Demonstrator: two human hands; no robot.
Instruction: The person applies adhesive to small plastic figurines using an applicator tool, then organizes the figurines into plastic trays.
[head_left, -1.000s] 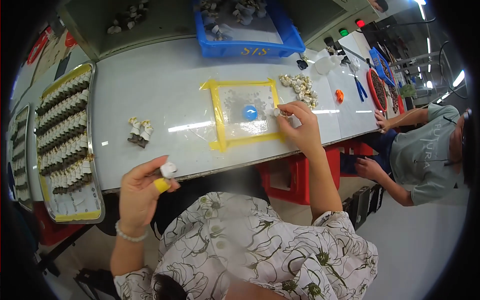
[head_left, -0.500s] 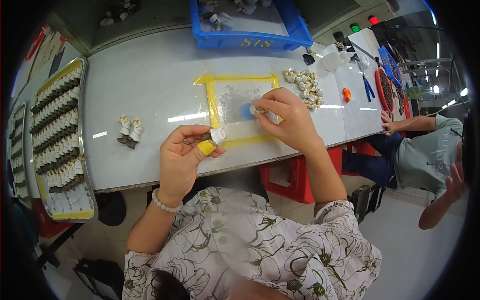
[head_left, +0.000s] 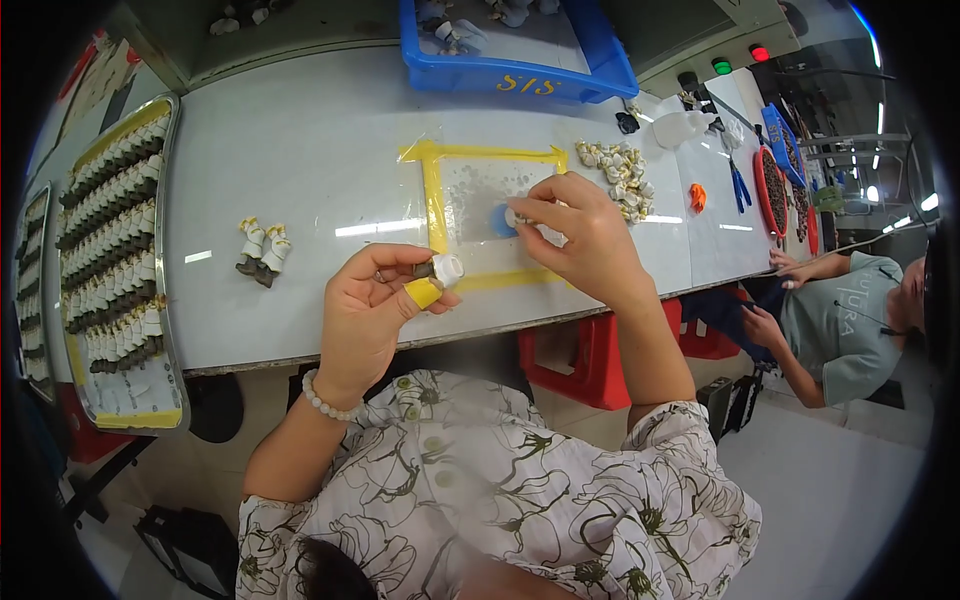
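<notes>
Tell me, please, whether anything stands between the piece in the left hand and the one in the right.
Nothing visible stands between the white piece in the left hand and the small pale piece in the right hand; the gap looks open above the taped patch.

2 figurines (head_left: 271, 255) lie on the table (head_left: 300, 150) between tray (head_left: 135, 395) and tape frame (head_left: 433, 200).

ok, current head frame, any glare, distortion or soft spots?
Head view: white glare streaks on the tabletop, one just left of the yellow tape; head view: fisheye bows the filled tray and blackens the corners; head view: pale haze over the middle of the patterned shirt; head view: small piece mostly hidden by the right hand.
</notes>
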